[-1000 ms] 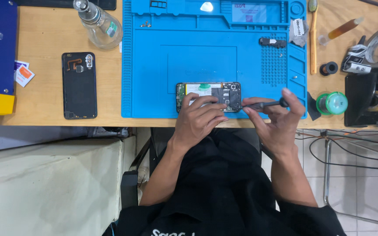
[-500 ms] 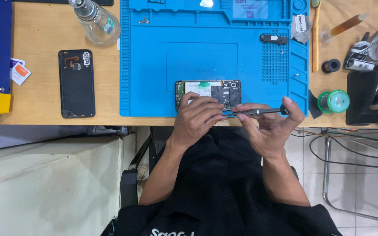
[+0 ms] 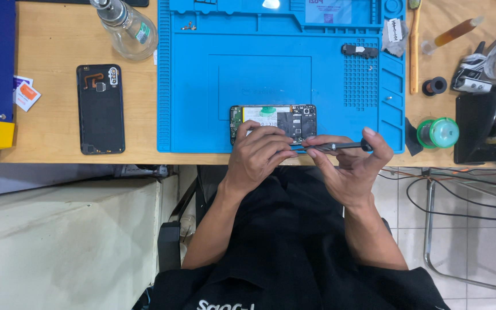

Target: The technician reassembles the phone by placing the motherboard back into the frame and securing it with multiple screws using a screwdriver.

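Phone [image 3: 274, 119] with its back off lies near the front edge of the blue mat [image 3: 202, 86], its insides facing up. I see my left hand [image 3: 259, 152] curled over the phone's near edge, fingers bent and pressing on it, closed around nothing else. My right hand [image 3: 351, 166] pinches a thin dark screwdriver [image 3: 334, 147] between thumb and fingertips; the tool lies almost level, its tip pointing left, just beside the left hand's fingers. On the bare wooden desk [image 3: 139, 103] to the left lies a black back cover [image 3: 100, 109], and a clear glass bottle [image 3: 124, 28] stands beyond it. A green roll [image 3: 438, 132] sits right of the mat.
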